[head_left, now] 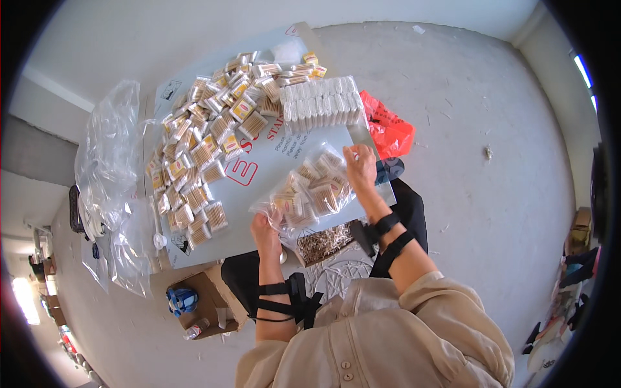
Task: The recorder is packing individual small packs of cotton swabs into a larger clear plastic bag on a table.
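Note:
A clear plastic bag (284, 223) lies at the table's near edge with several packs of cotton swabs (326, 196) inside. At its near left corner, my left hand (265, 231) is closed on the plastic. My right hand (361, 165) is at the bag's far right side, its fingers pinched together at the film's edge; the exact grip is partly hidden. Beyond the bag stands a block of white wrapped packs (321, 103) in stacked rows. Left of it spreads a loose heap of cotton swab packs (204, 152), some with yellow and red labels.
The printed table (249, 210) has a red plastic bag (388, 126) by its right edge. Large clear plastic sheeting (110, 174) hangs at the left. Below the near edge sits a box of loose swabs (326, 244). On the floor, a cardboard box (223, 294) holds a blue item and a bottle.

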Motion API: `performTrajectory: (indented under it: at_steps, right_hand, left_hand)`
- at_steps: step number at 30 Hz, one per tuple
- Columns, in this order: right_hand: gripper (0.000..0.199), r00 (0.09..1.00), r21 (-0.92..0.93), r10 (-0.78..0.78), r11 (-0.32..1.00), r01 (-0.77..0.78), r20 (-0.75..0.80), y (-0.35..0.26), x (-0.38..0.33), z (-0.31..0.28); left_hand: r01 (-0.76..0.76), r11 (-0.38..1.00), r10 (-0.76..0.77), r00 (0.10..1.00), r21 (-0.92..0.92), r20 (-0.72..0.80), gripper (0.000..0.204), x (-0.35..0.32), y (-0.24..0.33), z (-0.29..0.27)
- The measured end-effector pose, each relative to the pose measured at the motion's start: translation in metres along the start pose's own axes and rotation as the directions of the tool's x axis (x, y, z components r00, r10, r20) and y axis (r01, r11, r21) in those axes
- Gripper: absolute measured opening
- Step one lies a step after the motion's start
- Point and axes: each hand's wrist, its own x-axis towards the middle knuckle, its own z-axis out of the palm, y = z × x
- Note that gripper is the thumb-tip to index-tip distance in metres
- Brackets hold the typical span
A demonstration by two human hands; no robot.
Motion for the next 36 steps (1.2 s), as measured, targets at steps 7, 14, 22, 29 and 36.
performTrajectory:
  at_steps: [7, 14, 22, 29, 36]
  right_hand:
    - [0.018, 0.742, 0.216, 0.113, 0.918, -0.332, 0.661, 0.027, 0.023, 0.021]
    - [0.016, 0.648, 0.551, -0.183, 0.717, -0.427, 0.74, -0.118, 0.03, 0.006]
    - [0.014, 0.705, 0.759, -0.543, 0.651, 0.011, 0.456, -0.258, 0.052, -0.012]
    - [0.013, 0.685, 0.959, -0.676, 0.127, -0.254, 0.271, -0.303, 0.05, -0.02]
    - [0.012, 0.827, 0.813, -0.382, -0.255, -0.524, 0.413, -0.241, 0.099, -0.047]
  left_hand:
    - [-0.054, 0.97, 0.035, 0.996, -0.237, -0.083, 0.032, 0.007, -0.016, 0.008]
    - [0.068, 0.623, 0.226, 0.938, -0.779, 0.263, 0.033, 0.069, -0.035, -0.031]
    - [0.074, 0.619, -0.169, 0.985, -0.782, -0.041, 0.032, 0.076, 0.003, -0.015]
    - [-0.283, 0.647, 0.007, 0.931, -0.708, -0.365, 0.043, 0.089, 0.01, 0.0]
    - [-0.319, 0.601, 0.641, 0.74, 0.733, -0.205, 0.067, 0.066, 0.022, 0.025]
